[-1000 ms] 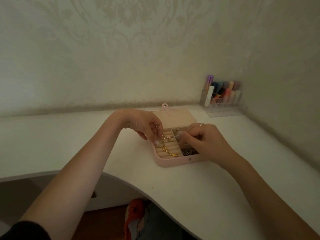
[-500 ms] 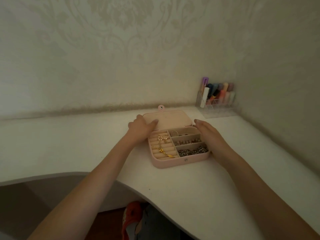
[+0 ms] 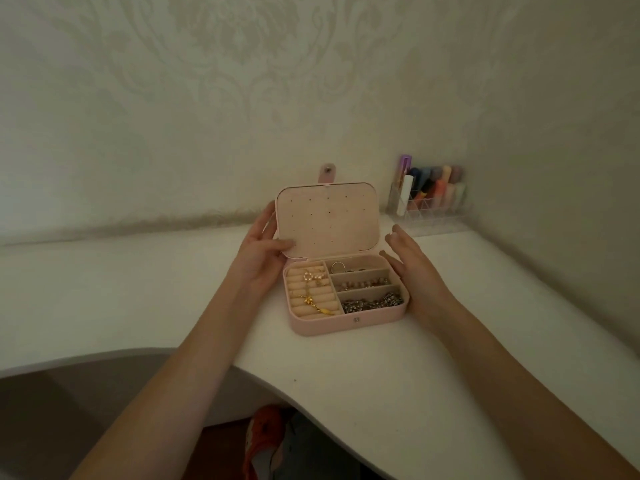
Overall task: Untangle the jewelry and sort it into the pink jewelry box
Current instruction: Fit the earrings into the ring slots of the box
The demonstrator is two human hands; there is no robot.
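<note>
Now left hand (image 3: 258, 252) grips lid (image 3: 327, 220) edge; right hand (image 3: 414, 268) fingers relaxed, beside box (image 3: 346, 322).

Lid (image 3: 327, 220) now raised by left grip (image 3: 260, 252)

One view only, from my head, wide-angle, looking forward and down over my own forearms. It faces the pink jewelry box (image 3: 348, 296), which sits about mid-frame on the white desk (image 3: 398, 393), close enough that the box compartments read clearly. Beyond the box the view meets the patterned wall (image 3: 242, 98); right of and behind the box is the room corner with a clear organizer (image 3: 431, 202). My left hand (image 3: 259, 254) comes in left of the box, my right hand (image 3: 414, 271) right of it. Below the box, the desk's curved edge and my lap. No second view to overlap.
</note>
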